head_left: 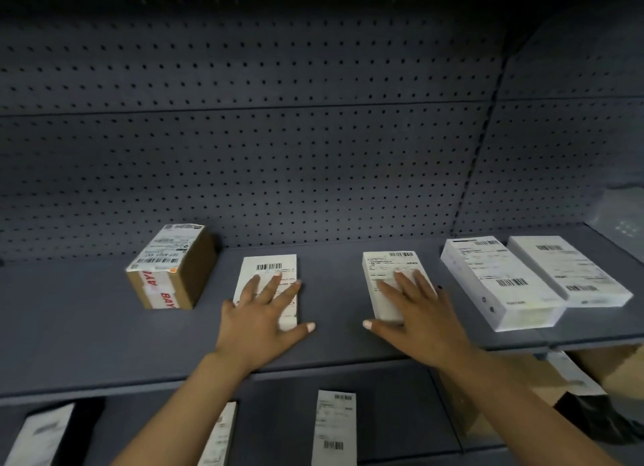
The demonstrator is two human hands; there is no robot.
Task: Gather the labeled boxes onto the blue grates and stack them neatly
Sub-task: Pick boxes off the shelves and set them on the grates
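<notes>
Two small white labeled boxes lie flat on the grey shelf (87, 326). My left hand (259, 322) rests flat on the left white box (275, 267), fingers spread and straight. My right hand (414, 312) lies flat on the right white box (383, 267), fingers straight too. A brown cardboard box (174, 267) with a label and red-lettered tape stands to the left of my left hand. Two larger white labeled boxes (488, 281) (571, 274) lie side by side at the right end of the shelf. No blue grates are in view.
A perforated grey back panel (278, 152) rises behind the shelf. On the lower shelf lie more white labeled boxes (334, 427) (41, 434) (219, 434). Brown cardboard (522, 378) and a dark object (592, 420) sit at the lower right.
</notes>
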